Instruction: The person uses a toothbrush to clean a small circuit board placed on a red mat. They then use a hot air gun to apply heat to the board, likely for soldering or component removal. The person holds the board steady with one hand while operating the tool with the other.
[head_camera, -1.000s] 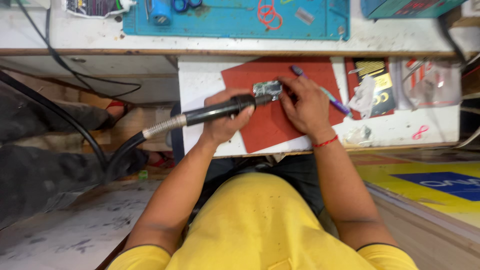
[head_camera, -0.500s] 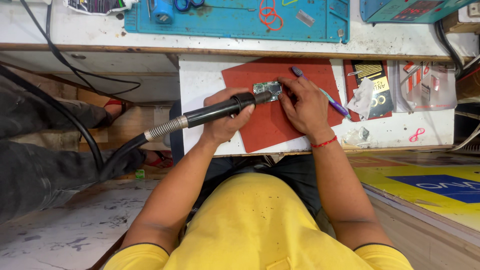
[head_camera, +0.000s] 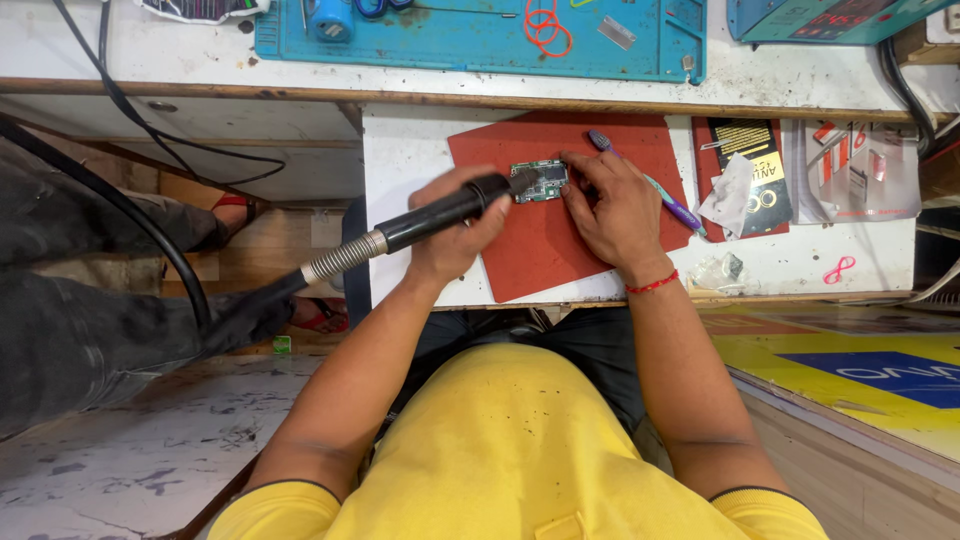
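Head view: your left hand (head_camera: 452, 232) gripped the hot-air wand (head_camera: 430, 217) over the circuit board (head_camera: 539, 182) near the red mat's (head_camera: 540, 250) top edge, your right hand (head_camera: 618, 212) pinning it; heating seemingly underway, steady aim needed next.

Red mat (head_camera: 560, 240) lay on white worktop (head_camera: 410, 160), green circuit board (head_camera: 540, 182) on it. Hot-air tool (head_camera: 440, 212) was black w/ silver spring collar. Purple-teal tweezers (head_camera: 655, 190) to the right. Far side: teal mat (head_camera: 450, 40), orange rubber bands (head_camera: 545, 25). Shirt (head_camera: 510, 450) yellow, red thread (head_camera: 652, 285) on right wrist.
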